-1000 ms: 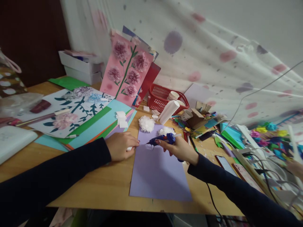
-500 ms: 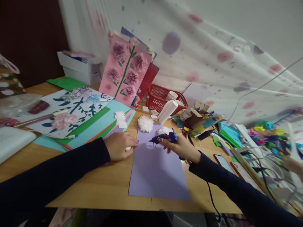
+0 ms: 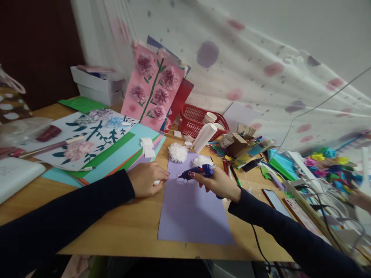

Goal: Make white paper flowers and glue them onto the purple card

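My right hand (image 3: 220, 183) is wrapped round a blue glue gun (image 3: 198, 172). Its nozzle points left, just over the upper part of a purple paper sheet (image 3: 191, 216), and a thin clear strand hangs by the tip. At the sheet's left edge rests my left hand (image 3: 147, 179), fingers curled on a small white piece (image 3: 157, 182) that is mostly hidden. A fluffy white paper flower (image 3: 177, 152) sits at the sheet's upper left corner. Another white flower (image 3: 202, 160) lies at its upper right, partly behind the glue gun.
Behind stand a red basket (image 3: 191, 116) with paper cups and a white roll (image 3: 204, 138). Coloured sheets (image 3: 116, 154) and flower pictures lie left, near a pink flower card (image 3: 153, 85). Pens, phones (image 3: 276, 202) and a black cord (image 3: 257, 243) are on the right. Another person's hand (image 3: 361, 199) shows far right.
My right hand has moved the glue gun slightly left and down over the purple sheet. My left hand stays in place.
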A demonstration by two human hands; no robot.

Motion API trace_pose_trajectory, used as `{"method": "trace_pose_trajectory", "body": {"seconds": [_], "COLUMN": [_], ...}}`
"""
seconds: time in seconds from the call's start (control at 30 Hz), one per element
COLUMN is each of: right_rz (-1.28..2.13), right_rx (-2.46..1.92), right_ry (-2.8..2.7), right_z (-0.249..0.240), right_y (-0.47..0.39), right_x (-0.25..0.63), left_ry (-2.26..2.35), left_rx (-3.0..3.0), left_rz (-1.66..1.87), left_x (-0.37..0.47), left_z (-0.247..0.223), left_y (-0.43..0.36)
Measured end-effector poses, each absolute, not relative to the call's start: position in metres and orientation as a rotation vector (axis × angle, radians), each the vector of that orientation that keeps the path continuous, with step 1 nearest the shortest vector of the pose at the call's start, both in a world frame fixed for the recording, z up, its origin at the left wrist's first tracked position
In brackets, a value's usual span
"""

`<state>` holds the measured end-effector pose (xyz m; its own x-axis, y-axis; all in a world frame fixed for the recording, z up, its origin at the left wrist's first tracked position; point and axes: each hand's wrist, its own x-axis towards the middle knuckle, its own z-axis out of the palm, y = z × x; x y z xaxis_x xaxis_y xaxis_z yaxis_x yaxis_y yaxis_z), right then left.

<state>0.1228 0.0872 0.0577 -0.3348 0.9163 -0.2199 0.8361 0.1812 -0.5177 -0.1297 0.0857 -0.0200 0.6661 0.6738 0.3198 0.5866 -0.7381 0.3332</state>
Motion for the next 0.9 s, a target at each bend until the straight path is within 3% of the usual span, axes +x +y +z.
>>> {"method": "trace_pose_trajectory", "body": {"seconds": [0.9], "right_rz": [0.815], "right_rx": [-1.721], "right_ry": [-2.243], "right_z": [0.057], "right_y": [0.086], "right_x": [0.131], "left_ry": [1.022], "left_rx": [2.671], "left_rz": [0.601], "left_x": [-0.130], "left_z": [-0.020], "left_y": [0.086]}}
